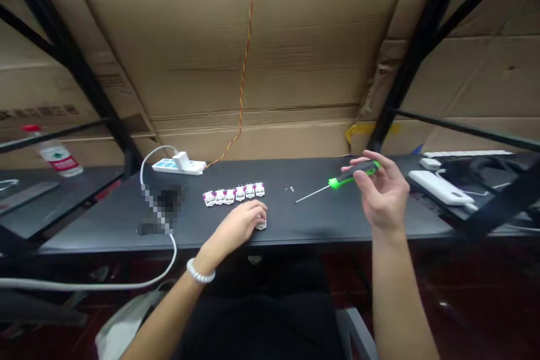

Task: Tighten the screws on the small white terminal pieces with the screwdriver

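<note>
My right hand is raised above the desk with its fingers closed round the handle of a screwdriver. The handle is black and bright green, and the thin shaft points left and down toward the desk top. Near the front edge, my left hand is closed on a small white part, mostly covered by the fingers. Just beyond that hand, several small white parts with purple sides stand in a row. A few tiny white pieces lie between the row and the screwdriver tip.
A white power strip with a plugged-in charger sits at the back left, its white cable hanging over the desk's front edge. Black shelf posts flank the desk. Cardboard closes off the back, where a twisted wire hangs.
</note>
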`<state>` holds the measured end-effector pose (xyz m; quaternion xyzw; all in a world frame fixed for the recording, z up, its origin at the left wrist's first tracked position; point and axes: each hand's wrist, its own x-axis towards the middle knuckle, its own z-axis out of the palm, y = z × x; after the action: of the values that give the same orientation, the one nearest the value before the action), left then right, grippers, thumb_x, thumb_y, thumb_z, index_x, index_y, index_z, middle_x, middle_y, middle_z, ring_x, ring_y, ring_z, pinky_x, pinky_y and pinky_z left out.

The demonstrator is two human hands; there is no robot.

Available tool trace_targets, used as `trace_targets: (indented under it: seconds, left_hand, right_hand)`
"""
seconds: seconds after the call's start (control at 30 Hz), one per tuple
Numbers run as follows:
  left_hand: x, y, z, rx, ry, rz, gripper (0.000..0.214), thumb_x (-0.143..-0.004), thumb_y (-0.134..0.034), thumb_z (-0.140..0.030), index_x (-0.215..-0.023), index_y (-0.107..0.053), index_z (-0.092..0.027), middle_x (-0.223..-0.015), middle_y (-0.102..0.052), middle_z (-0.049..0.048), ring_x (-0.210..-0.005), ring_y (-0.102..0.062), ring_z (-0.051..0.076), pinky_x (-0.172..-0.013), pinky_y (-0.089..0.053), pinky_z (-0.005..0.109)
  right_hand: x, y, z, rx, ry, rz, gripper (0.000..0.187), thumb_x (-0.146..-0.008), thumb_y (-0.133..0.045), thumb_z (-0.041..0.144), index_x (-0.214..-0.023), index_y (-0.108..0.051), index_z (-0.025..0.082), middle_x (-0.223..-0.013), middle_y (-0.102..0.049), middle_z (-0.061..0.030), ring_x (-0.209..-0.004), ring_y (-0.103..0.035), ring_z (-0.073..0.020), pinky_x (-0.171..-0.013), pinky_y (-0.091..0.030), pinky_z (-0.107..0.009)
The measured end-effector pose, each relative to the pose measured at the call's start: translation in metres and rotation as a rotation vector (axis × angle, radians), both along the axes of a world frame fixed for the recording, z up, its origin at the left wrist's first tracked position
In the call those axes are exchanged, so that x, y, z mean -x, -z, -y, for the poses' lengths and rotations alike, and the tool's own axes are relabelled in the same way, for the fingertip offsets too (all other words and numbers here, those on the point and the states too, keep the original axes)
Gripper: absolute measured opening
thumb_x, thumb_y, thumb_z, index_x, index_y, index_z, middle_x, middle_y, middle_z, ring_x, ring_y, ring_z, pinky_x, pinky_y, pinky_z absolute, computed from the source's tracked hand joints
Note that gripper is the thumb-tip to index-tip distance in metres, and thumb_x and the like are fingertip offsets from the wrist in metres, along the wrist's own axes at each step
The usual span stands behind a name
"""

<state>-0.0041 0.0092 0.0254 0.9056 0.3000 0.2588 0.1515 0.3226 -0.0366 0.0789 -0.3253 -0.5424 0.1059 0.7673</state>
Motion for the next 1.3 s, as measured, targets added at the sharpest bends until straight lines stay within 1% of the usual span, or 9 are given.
trace_targets:
  seconds: [0.13,0.27,0.5,0.6,0.73,0.87,0.97,1.13,1.3]
  left_hand:
    - [-0.001,0.003,0.002,-0.021,-0.006,-0.047,0.023,-0.104,-0.049,-0.016,-0.095,-0.069,-0.021,-0.119,-0.073,0.0081,-0.110,-0.069,0.021,-0.101,-0.056,0.033]
    - [0.000,0.004,0.005,-0.035,-0.014,-0.063,0.024,-0.103,-0.048,-0.014,-0.096,-0.070,-0.021,-0.119,-0.074,0.0086,-0.108,-0.071,0.021,-0.100,-0.057,0.033]
    - [0.001,0.005,0.009,-0.070,-0.014,-0.083,0.023,-0.104,-0.048,-0.014,-0.096,-0.069,-0.020,-0.122,-0.074,0.0091,-0.117,-0.071,0.023,-0.104,-0.058,0.036]
    - [0.001,0.007,0.015,-0.068,-0.028,-0.050,0.022,-0.103,-0.049,-0.013,-0.099,-0.068,-0.021,-0.124,-0.074,0.0091,-0.122,-0.070,0.023,-0.108,-0.057,0.037]
    - [-0.001,0.012,0.022,-0.036,-0.065,0.039,0.018,-0.102,-0.051,-0.013,-0.101,-0.067,-0.022,-0.125,-0.075,0.0092,-0.127,-0.068,0.024,-0.111,-0.056,0.040]
    - [-0.003,0.020,0.026,-0.014,-0.112,0.109,0.016,-0.102,-0.053,-0.016,-0.099,-0.067,-0.022,-0.127,-0.075,0.0093,-0.130,-0.068,0.025,-0.112,-0.056,0.041]
    - [-0.004,0.024,0.027,-0.011,-0.142,0.137,0.017,-0.101,-0.054,-0.016,-0.100,-0.070,-0.022,-0.129,-0.076,0.0093,-0.131,-0.068,0.025,-0.113,-0.056,0.042]
    - [-0.006,0.027,0.028,0.025,-0.158,0.188,0.015,-0.099,-0.057,-0.016,-0.100,-0.071,-0.022,-0.128,-0.076,0.0099,-0.129,-0.069,0.026,-0.113,-0.056,0.043]
    - [-0.008,0.027,0.028,0.028,-0.161,0.202,0.015,-0.099,-0.056,-0.015,-0.098,-0.069,-0.023,-0.128,-0.076,0.0091,-0.128,-0.069,0.025,-0.112,-0.057,0.041]
  right_hand:
    - [-0.001,0.000,0.001,-0.012,-0.005,0.006,0.040,-0.085,-0.086,0.030,-0.124,-0.074,0.026,-0.103,-0.077,-0.0038,-0.086,-0.079,-0.0213,-0.087,-0.067,-0.040]
    - [-0.003,0.000,0.000,0.000,0.014,0.011,0.039,-0.085,-0.086,0.033,-0.123,-0.074,0.027,-0.102,-0.077,-0.0038,-0.086,-0.079,-0.0228,-0.086,-0.068,-0.041]
    - [0.003,-0.002,0.003,-0.005,0.004,0.018,0.039,-0.086,-0.084,0.029,-0.124,-0.074,0.027,-0.102,-0.076,-0.0039,-0.086,-0.080,-0.0220,-0.086,-0.068,-0.040]
    - [0.013,-0.005,0.005,0.003,-0.004,0.041,0.041,-0.087,-0.084,0.029,-0.126,-0.073,0.027,-0.103,-0.077,-0.0039,-0.086,-0.080,-0.0218,-0.084,-0.069,-0.039]
    - [0.038,-0.007,0.007,0.026,-0.077,0.040,0.051,-0.086,-0.085,0.028,-0.133,-0.069,0.028,-0.105,-0.080,-0.0041,-0.086,-0.081,-0.0221,-0.083,-0.070,-0.039]
    - [0.064,-0.002,0.008,0.044,-0.134,0.069,0.046,-0.086,-0.085,0.026,-0.130,-0.070,0.026,-0.110,-0.082,-0.0064,-0.090,-0.082,-0.0226,-0.085,-0.071,-0.039]
    - [0.078,0.003,0.008,0.073,-0.155,0.111,0.047,-0.088,-0.084,0.026,-0.133,-0.070,0.026,-0.114,-0.081,-0.0074,-0.093,-0.082,-0.0228,-0.088,-0.071,-0.041]
    - [0.090,0.011,0.005,0.100,-0.165,0.190,0.049,-0.090,-0.082,0.025,-0.137,-0.068,0.028,-0.117,-0.080,-0.0062,-0.097,-0.081,-0.0222,-0.091,-0.070,-0.040]
    - [0.095,0.015,0.003,0.101,-0.176,0.224,0.049,-0.091,-0.080,0.023,-0.138,-0.068,0.029,-0.117,-0.080,-0.0054,-0.097,-0.080,-0.0209,-0.091,-0.069,-0.038]
